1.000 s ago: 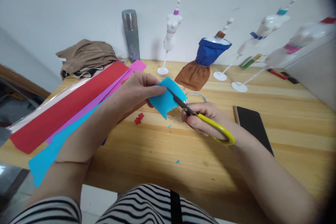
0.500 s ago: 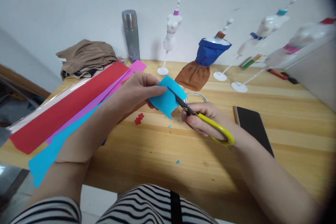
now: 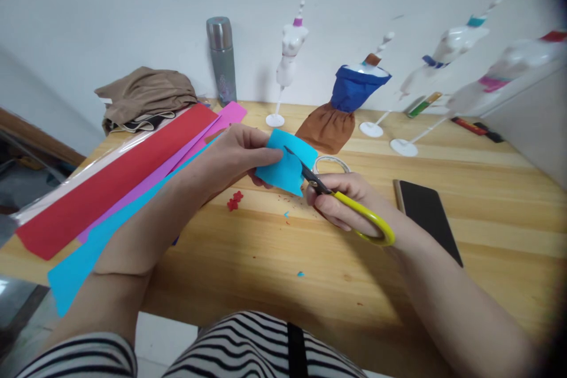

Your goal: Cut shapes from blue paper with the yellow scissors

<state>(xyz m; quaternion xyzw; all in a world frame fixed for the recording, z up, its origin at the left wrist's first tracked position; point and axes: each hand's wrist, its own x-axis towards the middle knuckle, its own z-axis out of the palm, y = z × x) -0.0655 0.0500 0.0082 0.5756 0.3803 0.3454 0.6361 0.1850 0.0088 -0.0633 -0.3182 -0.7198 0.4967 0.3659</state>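
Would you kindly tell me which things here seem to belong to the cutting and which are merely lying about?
Seemingly part of the cutting:
blue piece, held by the left hand
yellow-handled scissors, in the right hand
long blue strip, matching in colour

Seemingly just lying about:
phone
flask
brown cloth

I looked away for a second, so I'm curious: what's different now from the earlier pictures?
The small blue piece has turned counterclockwise in the left hand: its lower corner swung right, toward the right hand. Nothing was taken hold of or let go. The right hand and yellow-handled scissors stayed nearly in place; the red cutouts and bottle stayed put.
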